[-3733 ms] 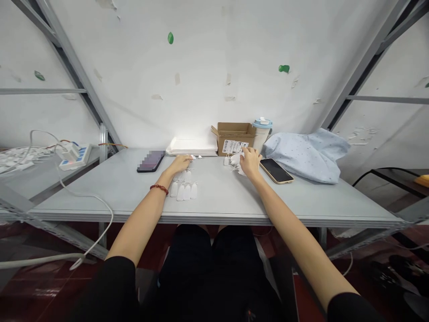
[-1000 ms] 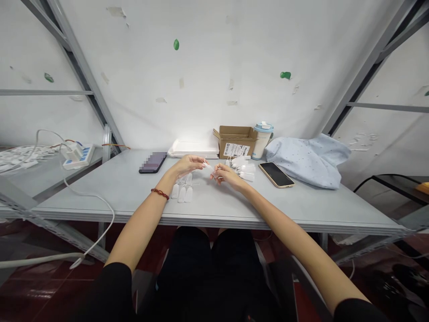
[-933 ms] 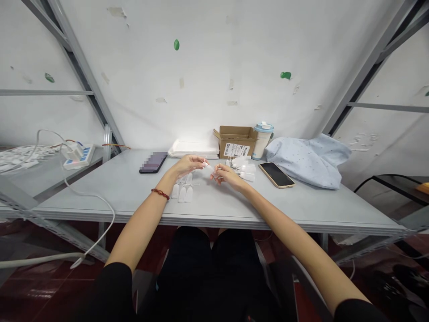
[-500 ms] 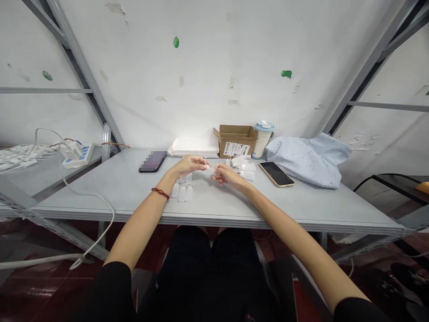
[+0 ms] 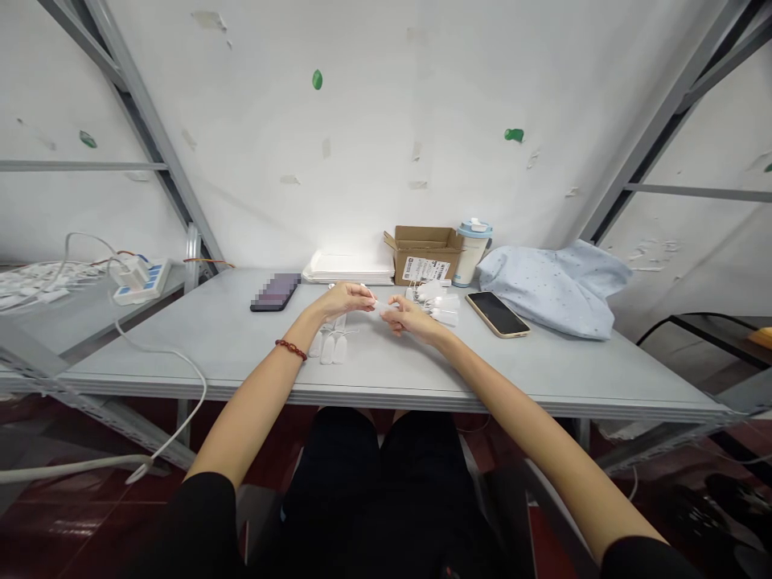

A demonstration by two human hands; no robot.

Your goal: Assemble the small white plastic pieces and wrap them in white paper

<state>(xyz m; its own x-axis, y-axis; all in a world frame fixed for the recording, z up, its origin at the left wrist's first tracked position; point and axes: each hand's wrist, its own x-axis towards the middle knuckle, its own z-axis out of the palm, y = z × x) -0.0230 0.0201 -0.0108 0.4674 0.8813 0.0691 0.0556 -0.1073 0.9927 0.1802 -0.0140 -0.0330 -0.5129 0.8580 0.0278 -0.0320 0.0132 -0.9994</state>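
Note:
Both hands meet above the middle of the table, holding one small white tag (image 5: 382,306) between them. My left hand (image 5: 348,300) pinches its left end, where a string may be; my fingers partly hide it. My right hand (image 5: 405,314) has its fingers closed on the tag's right end. Below my left hand lie several white tags with strings (image 5: 334,347) on the table, some behind the wrist. Just beyond my right hand sits a heap of similar white tags (image 5: 440,304).
A phone (image 5: 498,314) lies to the right, beside a pale blue cloth (image 5: 558,285). At the back stand an open cardboard box (image 5: 427,256), a lidded cup (image 5: 471,253) and a white stack (image 5: 348,268). A dark phone (image 5: 276,291) lies left; a white cable (image 5: 181,351) hangs over the table's left side.
Both hands stay in nearly the same place with the tag between them. My fingers have shifted slightly, and the tag sits a little differently in them.

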